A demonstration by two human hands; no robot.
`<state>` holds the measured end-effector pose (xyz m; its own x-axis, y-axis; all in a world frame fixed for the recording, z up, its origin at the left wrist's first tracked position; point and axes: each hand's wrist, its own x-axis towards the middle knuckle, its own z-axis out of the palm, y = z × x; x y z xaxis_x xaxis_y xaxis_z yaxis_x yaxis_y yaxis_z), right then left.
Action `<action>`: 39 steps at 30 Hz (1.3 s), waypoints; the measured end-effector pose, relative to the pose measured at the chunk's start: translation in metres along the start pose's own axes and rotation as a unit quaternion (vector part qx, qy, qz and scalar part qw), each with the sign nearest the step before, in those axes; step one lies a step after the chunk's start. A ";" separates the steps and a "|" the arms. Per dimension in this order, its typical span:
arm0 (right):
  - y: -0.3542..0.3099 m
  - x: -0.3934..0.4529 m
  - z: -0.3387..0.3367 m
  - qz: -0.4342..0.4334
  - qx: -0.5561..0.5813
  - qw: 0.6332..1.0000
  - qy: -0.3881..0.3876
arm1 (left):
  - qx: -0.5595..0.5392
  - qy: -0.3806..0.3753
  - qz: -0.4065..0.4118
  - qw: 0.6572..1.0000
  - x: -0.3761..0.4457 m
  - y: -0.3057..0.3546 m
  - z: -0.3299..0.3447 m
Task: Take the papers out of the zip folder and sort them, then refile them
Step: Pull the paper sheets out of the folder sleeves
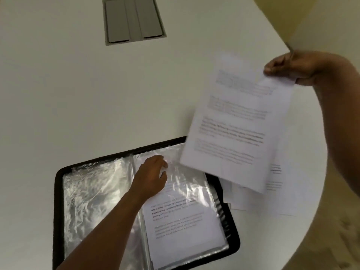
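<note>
Tabletop [58,94], white with a curved right edge, carries a grey cable hatch [134,20] near its far edge. Zip folder [64,211] lies open at the near edge, clear sleeves showing. Loose papers [278,195] lie just right of it. Right hand [288,67] pinches a printed sheet [233,121] aloft. Left hand [152,176] rests, fingers curled, on the right-hand sleeve [187,221]; whether it grips the plastic is unclear.

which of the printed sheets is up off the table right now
The sheet pinched at its top corner by the right hand hangs in the air. One lies sleeved in the folder; others lie on the table.
</note>
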<state>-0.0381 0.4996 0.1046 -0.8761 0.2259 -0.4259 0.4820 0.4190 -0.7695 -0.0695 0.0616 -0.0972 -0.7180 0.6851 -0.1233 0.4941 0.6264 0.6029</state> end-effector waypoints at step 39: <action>0.046 -0.109 0.310 0.047 0.173 0.939 -0.294 | -0.514 0.139 -0.264 0.805 -0.027 0.012 -0.127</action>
<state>0.0811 0.2219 -0.0314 -0.7246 -0.3199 -0.6105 0.6186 0.0885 -0.7807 -0.1063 0.0035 0.0136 -0.8476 0.2254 -0.4805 -0.4785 0.0669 0.8755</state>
